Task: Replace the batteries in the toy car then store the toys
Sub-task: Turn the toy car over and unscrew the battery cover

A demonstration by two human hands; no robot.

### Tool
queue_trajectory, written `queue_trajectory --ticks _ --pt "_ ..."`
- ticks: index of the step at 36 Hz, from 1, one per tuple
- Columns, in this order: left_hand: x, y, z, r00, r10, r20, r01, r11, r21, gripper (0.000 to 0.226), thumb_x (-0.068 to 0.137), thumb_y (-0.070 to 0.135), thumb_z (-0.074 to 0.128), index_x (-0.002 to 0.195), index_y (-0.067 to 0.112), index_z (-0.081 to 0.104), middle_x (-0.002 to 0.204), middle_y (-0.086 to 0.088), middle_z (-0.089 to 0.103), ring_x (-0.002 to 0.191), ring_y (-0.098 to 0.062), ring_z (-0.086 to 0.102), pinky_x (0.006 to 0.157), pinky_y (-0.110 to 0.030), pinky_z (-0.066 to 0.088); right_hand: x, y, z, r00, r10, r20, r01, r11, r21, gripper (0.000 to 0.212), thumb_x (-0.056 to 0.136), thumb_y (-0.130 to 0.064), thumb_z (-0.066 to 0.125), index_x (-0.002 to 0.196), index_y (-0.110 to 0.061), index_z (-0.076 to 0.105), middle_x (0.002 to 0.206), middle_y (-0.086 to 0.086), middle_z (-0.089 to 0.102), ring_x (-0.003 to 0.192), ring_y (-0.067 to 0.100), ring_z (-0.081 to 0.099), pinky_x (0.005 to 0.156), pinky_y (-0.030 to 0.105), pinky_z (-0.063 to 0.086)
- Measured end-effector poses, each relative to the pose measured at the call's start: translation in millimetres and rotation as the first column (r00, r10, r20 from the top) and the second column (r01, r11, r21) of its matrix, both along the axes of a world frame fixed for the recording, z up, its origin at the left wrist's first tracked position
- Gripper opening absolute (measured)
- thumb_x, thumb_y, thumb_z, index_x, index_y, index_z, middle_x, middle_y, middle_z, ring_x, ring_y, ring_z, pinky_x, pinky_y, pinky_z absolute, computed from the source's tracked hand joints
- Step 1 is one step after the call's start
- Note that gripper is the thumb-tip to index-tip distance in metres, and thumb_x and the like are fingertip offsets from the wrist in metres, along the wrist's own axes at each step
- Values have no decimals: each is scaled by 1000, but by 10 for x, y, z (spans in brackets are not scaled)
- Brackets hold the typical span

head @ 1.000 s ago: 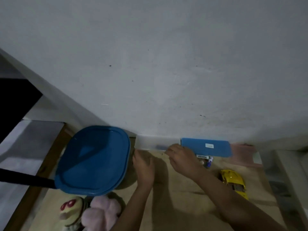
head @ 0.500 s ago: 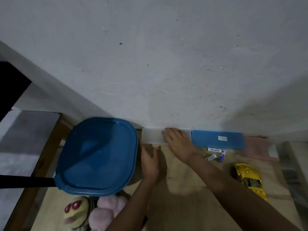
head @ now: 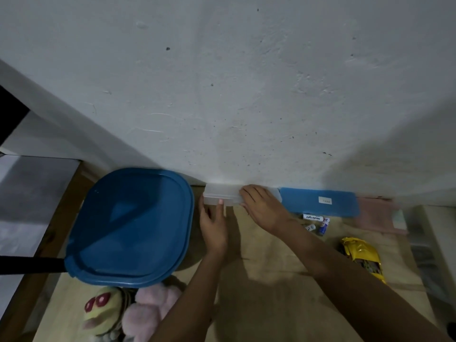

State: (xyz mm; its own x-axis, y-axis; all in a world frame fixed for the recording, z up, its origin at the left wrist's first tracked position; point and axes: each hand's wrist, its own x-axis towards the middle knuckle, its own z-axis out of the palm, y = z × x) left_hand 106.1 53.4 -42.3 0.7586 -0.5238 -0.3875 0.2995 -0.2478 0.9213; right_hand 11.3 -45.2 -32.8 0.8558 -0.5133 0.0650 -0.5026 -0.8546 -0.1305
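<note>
Your desk (head: 271, 287) holds a tub (head: 130, 225) at the left edge, box (head: 222, 195), lid (head: 318, 202) and batteries (head: 315, 222) along the back, car (head: 362, 257) right.

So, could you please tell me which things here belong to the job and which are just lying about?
Job: yellow toy car, loose white and blue batteries, yellow-green plush toy, pink plush toy, large blue plastic lid, translucent plastic box, flat blue rectangular lid.
Lying about: pink cloth, black bar.

Translucent white box (head: 222, 195) under right hand (head: 264, 208). Blue lid (head: 133, 225) left of left hand (head: 213, 228). Blue case (head: 303, 202), white label (head: 325, 200), right of right hand; yellow car (head: 362, 257) beyond.
</note>
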Motion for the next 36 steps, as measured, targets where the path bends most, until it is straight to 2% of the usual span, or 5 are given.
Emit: queue_trajectory --ticks 2,6,22,30,36 --pt "26 1 15 1000 -19 -15 19 1000 -8 55 94 26 53 144 19 32 141 -5 46 130 -18 42 102 -28 35 22 7 22 1000 -10 -2 10 1000 -26 51 75 -11 75 121 -1 57 121 17 61 112 29 59 99 35 45" --pt "53 9 31 999 -44 -8 44 999 -11 57 94 28 52 145 21 29 143 -4 44 131 -19 41 98 -26 35 17 25 -27 998 -26 52 32 994 -107 58 44 -13 91 98 -4 70 94 11 72 84 24 70 76 34 56" --pt "59 19 54 998 -61 -10 61 997 -38 56 94 27 52 145 22 29 141 -3 45 125 -12 43 97 -25 36 35 57 -45 988 -51 145 81 976 -203 62 38 -17 94 93 -1 71 91 11 73 82 23 71 76 34 55" --pt "75 111 32 991 -134 -6 134 991 21 59 93 35 52 145 29 24 148 2 37 136 -16 35 115 -41 28 111 -112 61 973 -79 217 88 996 -34 35 70 2 67 105 4 63 94 20 69 84 33 68 80 43 54" --pt "84 124 73 987 -161 -5 161 987 18 61 94 35 50 147 29 20 151 2 32 138 -15 29 115 -38 25 85 -66 129 978 -87 191 94 995 -29 26 80 -15 51 98 -7 67 91 10 71 81 25 69 80 31 51"
